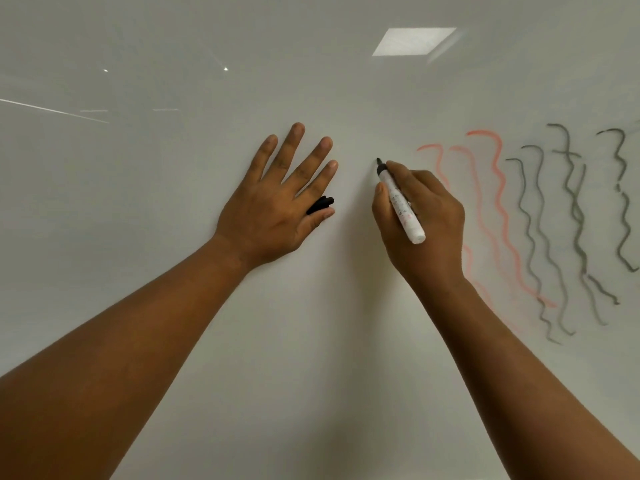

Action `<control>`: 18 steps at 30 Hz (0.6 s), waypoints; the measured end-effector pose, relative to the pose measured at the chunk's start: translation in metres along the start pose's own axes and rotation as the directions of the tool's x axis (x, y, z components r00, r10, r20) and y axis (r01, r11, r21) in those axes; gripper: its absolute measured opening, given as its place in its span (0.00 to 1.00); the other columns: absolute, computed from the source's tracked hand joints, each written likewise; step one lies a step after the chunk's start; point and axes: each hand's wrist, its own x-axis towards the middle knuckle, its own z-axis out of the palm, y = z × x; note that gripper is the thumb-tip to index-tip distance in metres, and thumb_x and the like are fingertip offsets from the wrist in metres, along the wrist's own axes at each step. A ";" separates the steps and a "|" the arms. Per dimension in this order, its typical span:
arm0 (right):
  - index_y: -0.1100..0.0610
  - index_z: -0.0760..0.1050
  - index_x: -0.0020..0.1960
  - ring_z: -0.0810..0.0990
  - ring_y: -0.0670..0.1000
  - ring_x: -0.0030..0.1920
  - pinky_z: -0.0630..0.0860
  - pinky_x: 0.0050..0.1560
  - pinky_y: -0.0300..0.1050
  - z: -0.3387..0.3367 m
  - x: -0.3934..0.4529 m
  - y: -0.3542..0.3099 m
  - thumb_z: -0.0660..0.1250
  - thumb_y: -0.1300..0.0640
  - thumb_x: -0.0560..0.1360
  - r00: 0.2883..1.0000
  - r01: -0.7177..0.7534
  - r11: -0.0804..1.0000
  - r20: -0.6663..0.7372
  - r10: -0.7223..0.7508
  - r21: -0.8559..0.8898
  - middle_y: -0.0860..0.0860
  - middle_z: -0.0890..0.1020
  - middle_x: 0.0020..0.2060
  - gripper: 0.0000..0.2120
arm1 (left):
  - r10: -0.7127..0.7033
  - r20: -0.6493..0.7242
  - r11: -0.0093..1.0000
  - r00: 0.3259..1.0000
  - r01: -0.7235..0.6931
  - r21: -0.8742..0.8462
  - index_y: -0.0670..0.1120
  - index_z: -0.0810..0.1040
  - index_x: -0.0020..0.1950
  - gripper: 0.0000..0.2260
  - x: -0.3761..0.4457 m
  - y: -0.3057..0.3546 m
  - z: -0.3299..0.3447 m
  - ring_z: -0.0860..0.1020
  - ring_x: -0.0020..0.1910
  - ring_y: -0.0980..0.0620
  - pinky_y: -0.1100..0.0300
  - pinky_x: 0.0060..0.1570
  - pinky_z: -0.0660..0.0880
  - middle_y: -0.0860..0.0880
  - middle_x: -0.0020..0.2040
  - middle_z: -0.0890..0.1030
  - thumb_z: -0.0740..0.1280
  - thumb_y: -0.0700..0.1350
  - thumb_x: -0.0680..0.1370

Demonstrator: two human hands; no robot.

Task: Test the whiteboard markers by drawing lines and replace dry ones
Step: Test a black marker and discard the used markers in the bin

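The whiteboard (pixel 173 202) fills the whole view. My right hand (pixel 426 223) grips a white-barrelled marker (pixel 401 206) with its black tip against the board at centre. My left hand (pixel 277 199) lies flat on the board with fingers spread, and it pins the marker's black cap (pixel 322 204) between thumb and forefinger. No mark shows at the tip. To the right of my right hand run wavy red lines (pixel 498 209), faint and pale, then wavy black lines (pixel 571 230) further right.
A ceiling light reflection (pixel 414 41) shines at the board's upper right, and thin bright reflection streaks (pixel 52 110) cross the upper left. Bare white board lies to the left of and below my hands.
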 end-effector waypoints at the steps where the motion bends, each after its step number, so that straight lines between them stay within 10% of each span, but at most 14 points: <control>1: 0.59 0.81 0.62 0.80 0.48 0.41 0.75 0.41 0.38 0.000 -0.006 0.000 0.65 0.56 0.79 1.000 -0.002 1.000 -0.004 0.002 -0.004 0.52 0.84 0.45 0.15 | 0.002 0.002 1.000 1.000 -0.002 0.002 0.45 0.61 0.80 0.27 0.000 0.000 0.000 0.55 0.79 0.34 0.37 0.76 0.56 0.41 0.80 0.58 0.53 0.59 0.85; 18: 0.58 0.82 0.60 0.82 0.48 0.41 0.78 0.40 0.42 -0.029 -0.119 0.019 0.66 0.58 0.79 0.985 -0.141 0.984 0.086 0.150 -0.105 0.50 0.84 0.44 0.12 | 0.002 -0.042 1.000 0.999 -0.001 0.022 0.45 0.63 0.79 0.26 0.000 0.001 0.001 0.57 0.78 0.33 0.36 0.75 0.57 0.42 0.80 0.60 0.54 0.58 0.86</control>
